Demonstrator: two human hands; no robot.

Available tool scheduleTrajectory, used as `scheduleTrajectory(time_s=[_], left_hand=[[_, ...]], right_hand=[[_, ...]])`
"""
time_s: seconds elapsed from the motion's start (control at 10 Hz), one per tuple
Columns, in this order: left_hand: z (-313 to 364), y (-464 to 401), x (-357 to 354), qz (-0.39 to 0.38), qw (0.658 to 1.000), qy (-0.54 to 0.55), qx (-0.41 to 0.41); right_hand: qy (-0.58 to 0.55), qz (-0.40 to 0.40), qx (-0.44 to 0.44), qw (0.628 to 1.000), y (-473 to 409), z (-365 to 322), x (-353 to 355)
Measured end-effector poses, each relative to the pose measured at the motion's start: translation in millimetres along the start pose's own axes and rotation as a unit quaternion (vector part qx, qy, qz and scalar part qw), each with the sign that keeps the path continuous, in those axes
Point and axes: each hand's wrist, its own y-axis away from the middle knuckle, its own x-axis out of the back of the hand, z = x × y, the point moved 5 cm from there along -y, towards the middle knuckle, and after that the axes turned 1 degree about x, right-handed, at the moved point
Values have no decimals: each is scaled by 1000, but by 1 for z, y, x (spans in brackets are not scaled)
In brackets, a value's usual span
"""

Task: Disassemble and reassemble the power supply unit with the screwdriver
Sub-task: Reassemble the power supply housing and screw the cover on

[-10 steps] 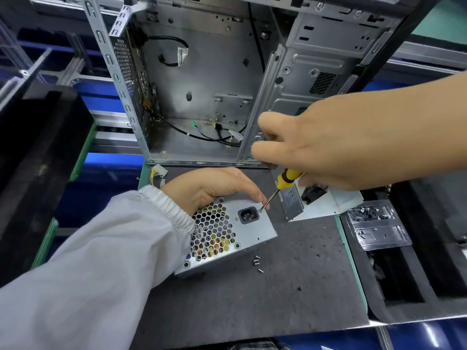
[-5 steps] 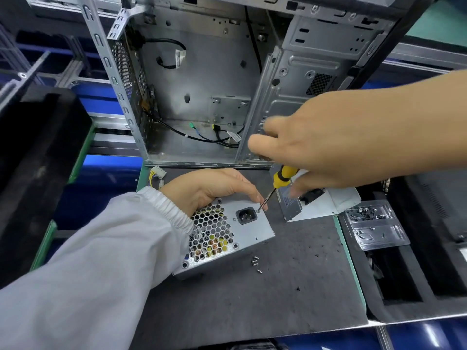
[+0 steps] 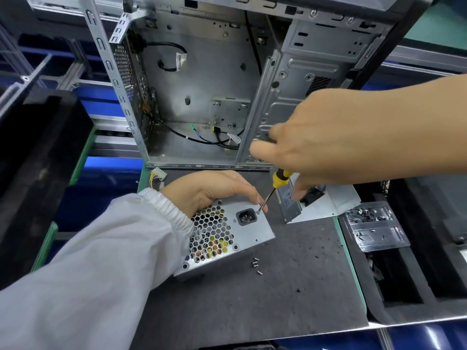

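The silver power supply unit point(image 3: 250, 233) lies on the dark mat, its honeycomb grille and black power socket facing up. My left hand point(image 3: 209, 190) grips its far top edge, fingers curled over the corner. My right hand point(image 3: 328, 145) holds the yellow and black screwdriver point(image 3: 279, 179). The tool's thin shaft slants down to the left, and its tip sits on a screw just right of the socket, next to my left fingertips. Three loose screws point(image 3: 255, 263) lie on the mat beside the unit's near corner.
An open metal computer case point(image 3: 202, 84) stands behind the mat with loose cables inside. A second silver part on white sheet point(image 3: 328, 205) lies to the right. A clear plastic tray of screws point(image 3: 374, 226) rests on black foam at right. Black foam point(image 3: 38, 152) stands at left.
My right hand has turned around the screwdriver handle, with the fingers shifting and blurring. The tip stays at the screw by the socket. My left hand has kept its grip on the unit.
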Motion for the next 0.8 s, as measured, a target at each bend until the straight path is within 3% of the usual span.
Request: scheduleTrajectory(time_s=[0.2, 0.3, 0.4, 0.5, 0.6, 0.7, 0.8], left_hand=[[1, 0, 3, 19, 1000, -2, -11], [2, 0, 5, 21, 1000, -13, -7], [3, 0, 5, 33, 999, -37, -17], [5, -1, 6, 53, 996, -60, -29], [7, -1, 6, 60, 996, -66, -33], [6, 1, 6, 61, 996, -57, -29], [5, 2, 6, 64, 997, -45, -26]], right_hand=[[97, -8, 158, 983, 11, -13, -1], [33, -12, 123, 992, 8, -18, -7], [-207, -140, -24, 968, 1, -7, -20], [-654, -310, -198, 661, -2, -2, -48], [-721, -339, -216, 565, -2, 4, -50], [-400, -236, -56, 884, -8, 9, -33], [50, 61, 195, 978, -7, -14, -1]])
